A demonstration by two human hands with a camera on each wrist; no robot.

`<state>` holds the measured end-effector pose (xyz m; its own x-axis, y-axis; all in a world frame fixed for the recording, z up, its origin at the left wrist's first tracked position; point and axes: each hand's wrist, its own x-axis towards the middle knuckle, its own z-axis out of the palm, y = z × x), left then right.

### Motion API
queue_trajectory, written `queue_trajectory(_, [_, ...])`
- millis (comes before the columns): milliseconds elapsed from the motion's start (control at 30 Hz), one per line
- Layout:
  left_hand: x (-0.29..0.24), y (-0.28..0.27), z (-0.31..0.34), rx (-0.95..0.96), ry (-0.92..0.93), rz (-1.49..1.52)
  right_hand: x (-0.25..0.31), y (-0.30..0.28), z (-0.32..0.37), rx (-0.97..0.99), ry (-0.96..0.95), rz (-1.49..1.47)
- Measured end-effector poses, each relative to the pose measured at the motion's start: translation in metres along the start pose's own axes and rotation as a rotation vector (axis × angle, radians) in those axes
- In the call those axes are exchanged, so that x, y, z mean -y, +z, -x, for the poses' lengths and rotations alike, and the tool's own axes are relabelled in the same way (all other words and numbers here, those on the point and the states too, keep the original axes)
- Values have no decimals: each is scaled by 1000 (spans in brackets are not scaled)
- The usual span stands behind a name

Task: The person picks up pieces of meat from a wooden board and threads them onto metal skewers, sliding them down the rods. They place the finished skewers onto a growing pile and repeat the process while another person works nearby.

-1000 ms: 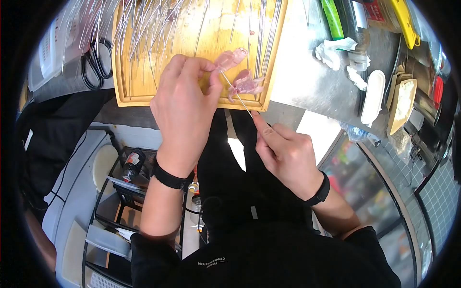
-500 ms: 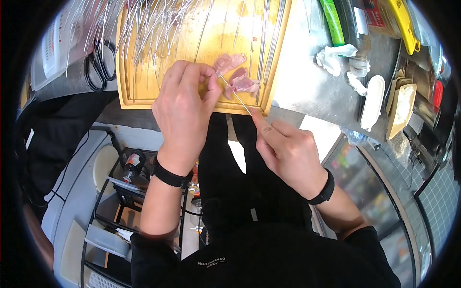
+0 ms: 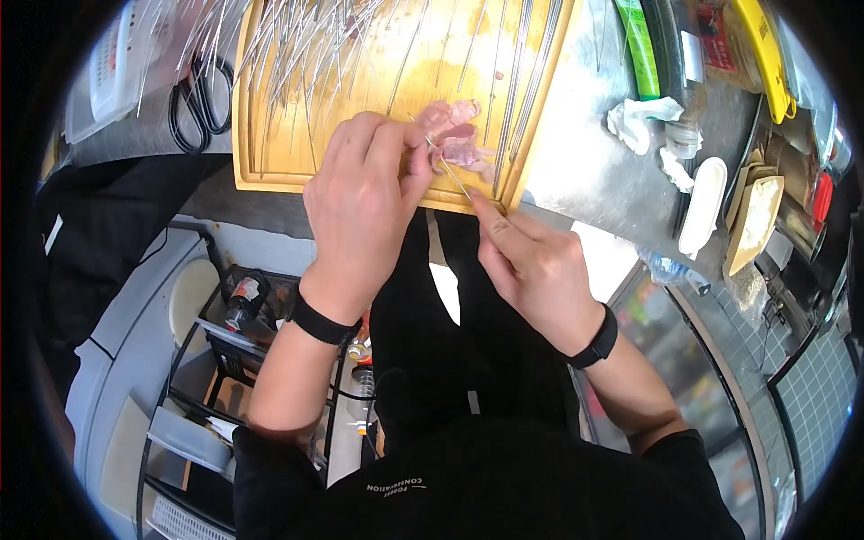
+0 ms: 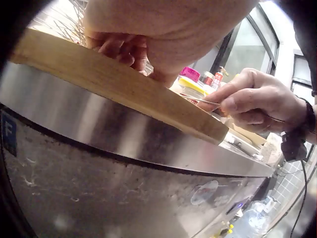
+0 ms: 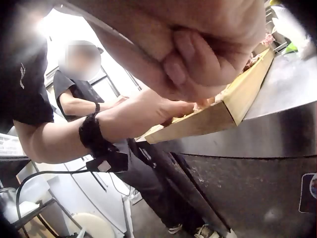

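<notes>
In the head view my left hand (image 3: 364, 180) pinches a small bit of raw meat at its fingertips, over the near edge of the wooden board (image 3: 297, 171). My right hand (image 3: 540, 265) grips a thin metal skewer (image 3: 457, 183), index finger stretched along it. The skewer slants up and left into the meat by the left fingertips. Two pale pink pieces of raw meat lie close by, an upper piece (image 3: 450, 115) and a lower piece (image 3: 466, 150). The left wrist view shows the right hand (image 4: 257, 99) with curled fingers around the skewer.
Many loose metal skewers (image 3: 306, 45) cover the board's far left; several more (image 3: 531, 72) lie along its right side. Right of the board are crumpled tissue (image 3: 634, 121), a white tray (image 3: 703, 207) and a green tube (image 3: 641, 54). Another person (image 5: 79, 94) stands at the left.
The board and its contents have shifted right in the head view. My left fingertips have come closer to the lower meat piece and the right hand, and a thin point now shows beyond them.
</notes>
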<state>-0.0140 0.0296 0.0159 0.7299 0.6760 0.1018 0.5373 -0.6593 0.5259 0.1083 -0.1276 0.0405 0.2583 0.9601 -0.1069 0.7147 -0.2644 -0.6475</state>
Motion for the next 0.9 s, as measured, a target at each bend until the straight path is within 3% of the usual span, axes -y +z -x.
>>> queue_trajectory(100, [-4, -2, 3, 6, -8, 19, -6, 12, 0, -84, -13, -114])
queue_trajectory(167, [-5, -2, 8, -14, -158, 295, -6, 15, 6, -125, -20, -129])
queue_trajectory(200, [-8, -5, 9, -15, -149, 297, -4, 14, 8, -162, -26, -150])
queue_trajectory(267, [-21, -11, 14, -127, -345, 582, 6, 5, 14, -187, 10, -182])
queue_trajectory(300, [-33, -15, 14, -128, -339, 584, 11, 1, 16, -199, 41, -224])
queue_trajectory(367, [-59, -23, 9, -144, -678, 1425, 15, 3, 19, -267, -7, -254])
queue_trajectory(400, [-60, -22, 11, -112, -724, 1559, 20, 2, 21, -249, 3, -245])
queue_trajectory(433, [-62, -23, 8, -113, -715, 1556, 24, 0, 23, -232, 15, -235])
queue_trajectory(500, [-65, -24, -1, 12, -909, 1585, 30, -3, 26, -202, 31, -243])
queue_trajectory(633, [-59, -16, -7, 17, -885, 1619, 39, 1, 32, -162, 122, -360])
queue_trajectory(700, [-58, -16, -10, -4, -891, 1613, 41, 9, 45, -64, 360, -665])
queue_trajectory(900, [-63, -14, -3, 64, -915, 1563, 44, 11, 51, -114, 311, -612])
